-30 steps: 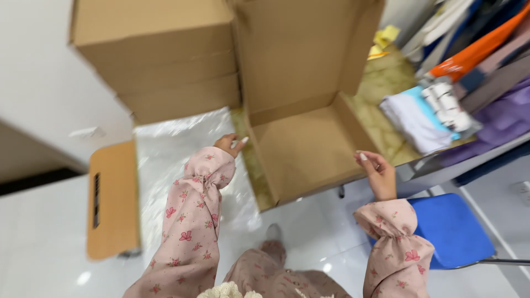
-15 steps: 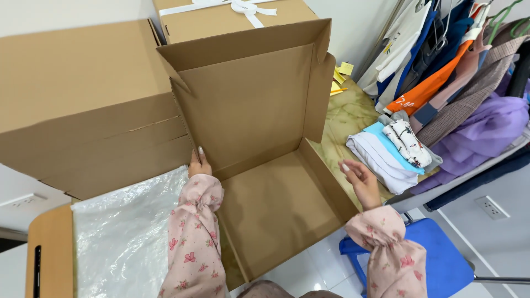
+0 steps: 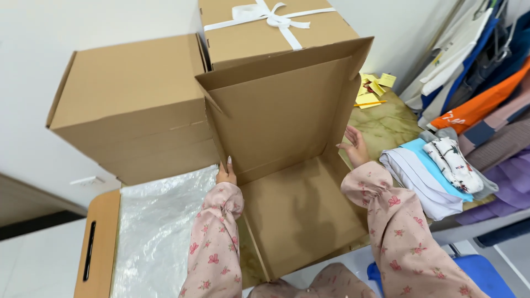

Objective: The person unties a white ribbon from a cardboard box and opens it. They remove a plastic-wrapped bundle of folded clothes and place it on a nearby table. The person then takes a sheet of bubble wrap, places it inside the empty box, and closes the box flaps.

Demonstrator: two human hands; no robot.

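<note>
A big closed cardboard box (image 3: 130, 105) stands at the left against the white wall. Just right of it sits the open cardboard box (image 3: 292, 160) at the middle of the table, its lid raised upright and its empty bottom facing the person. Behind the lid stands a closed box tied with a white ribbon (image 3: 269, 16). A sheet of clear plastic wrap (image 3: 157, 226) lies flat at the left, just beside the open box, and a wooden board (image 3: 96, 248) with a slot lies at its left edge. To the right, a stack of folded clothes (image 3: 436, 168) rests on the table (image 3: 386, 124), with more clothes hanging beyond it.

The left hand (image 3: 226, 174) rests on the left corner of the open box where the lid meets the bottom, fingers curled against the cardboard. The right hand (image 3: 355, 146) is spread open, its fingers touching the right side flap of the same box. Yellow paper slips (image 3: 375, 85) lie near the far table edge.
</note>
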